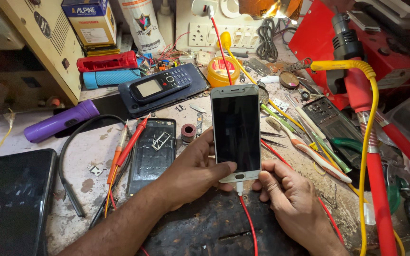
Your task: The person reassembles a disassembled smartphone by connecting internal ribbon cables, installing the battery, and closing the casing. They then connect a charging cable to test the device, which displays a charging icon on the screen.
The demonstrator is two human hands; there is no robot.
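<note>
A white smartphone (236,132) with a dark screen stands upright over the workbench, gripped by my left hand (193,168) along its left edge, thumb across the lower screen. My right hand (288,194) sits just below and right of it, fingertips at the phone's bottom edge where a white plug on a red cable (248,215) goes into the port. The cable runs down toward me.
An opened phone back shell (153,151) lies left of my hand, red multimeter probes (131,142) beside it. A black keypad phone (160,85) rests on a dark case. A purple torch (60,121), a black tablet (13,199), toothbrush and tweezers (304,142), yellow and red hoses (371,156) crowd the bench.
</note>
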